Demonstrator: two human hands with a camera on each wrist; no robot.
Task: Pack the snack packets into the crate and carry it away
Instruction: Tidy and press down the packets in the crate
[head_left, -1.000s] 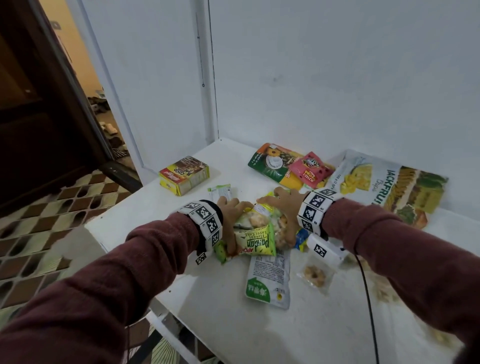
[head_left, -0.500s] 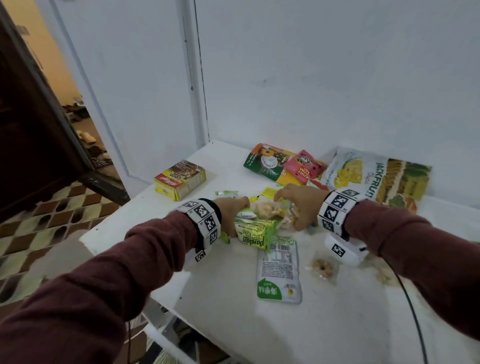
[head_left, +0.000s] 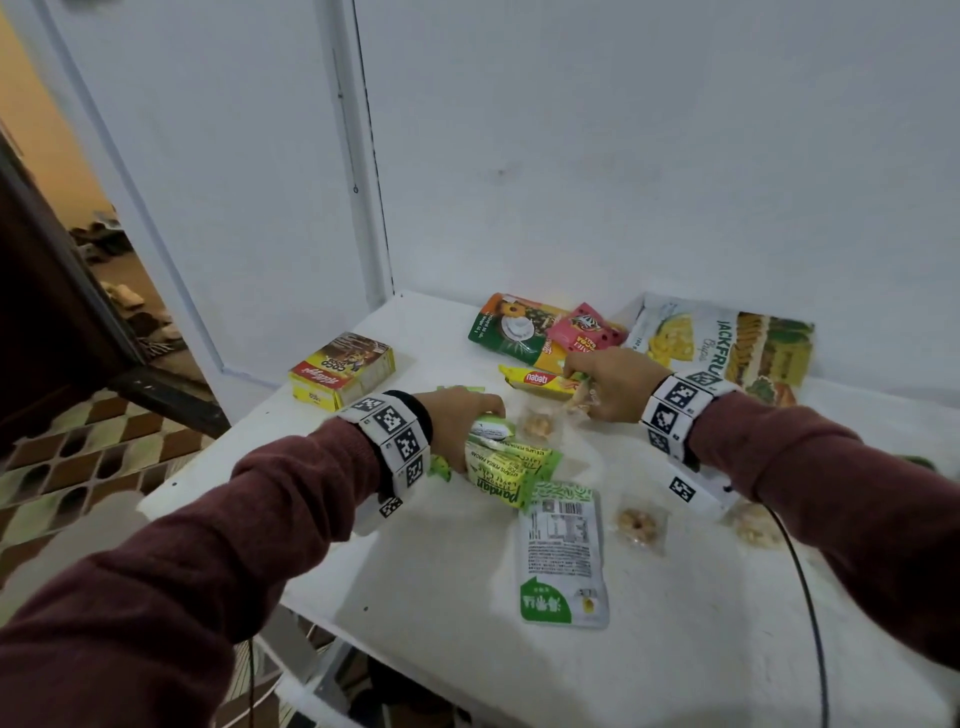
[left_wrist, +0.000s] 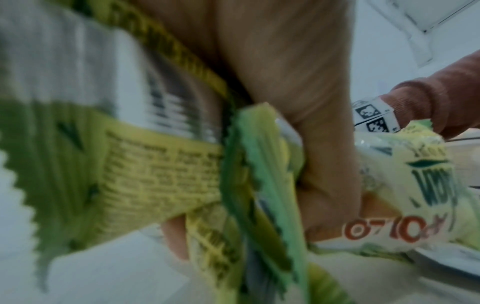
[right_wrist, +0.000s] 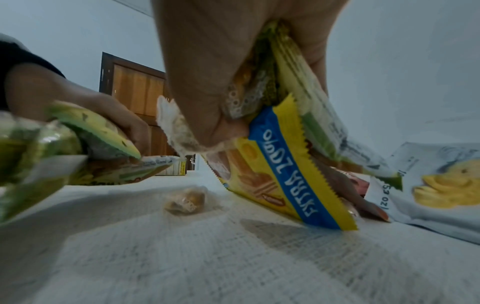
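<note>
The left hand (head_left: 457, 423) is clamped round a bunch of green-and-yellow pandan layer cake packets (head_left: 506, 475), lifted a little off the white table (head_left: 649, 649), and the left wrist view confirms it: fingers (left_wrist: 176, 238) wrapped under crinkled wrappers. Over to the right hand (head_left: 610, 384), which is closed on a fistful of its own, with the yellow nabati wafer packet (right_wrist: 283, 185) pinched in it and its lower end touching the table top.

So the gathering is well under way, but nothing is packed. No crate shows in any view, so where it stands cannot be told.

Plenty is left on the table. Nearer the person than the pandan bunch lies a flat green-and-white pouch (head_left: 563, 556), label side up. To its right sit small clear packets of nuts (head_left: 640, 524), another just beyond the pandan bunch (head_left: 537, 425). Further back, against the wall, lie the big jackfruit chips bag (head_left: 727, 345), a pink packet (head_left: 584, 332) and a green pouch (head_left: 511, 327); off to the left of the bunch stands the Coco Pops box (head_left: 343, 369).

By the look of it both handfuls have yet to reach the crate, then the stragglers, then the carrying away.
</note>
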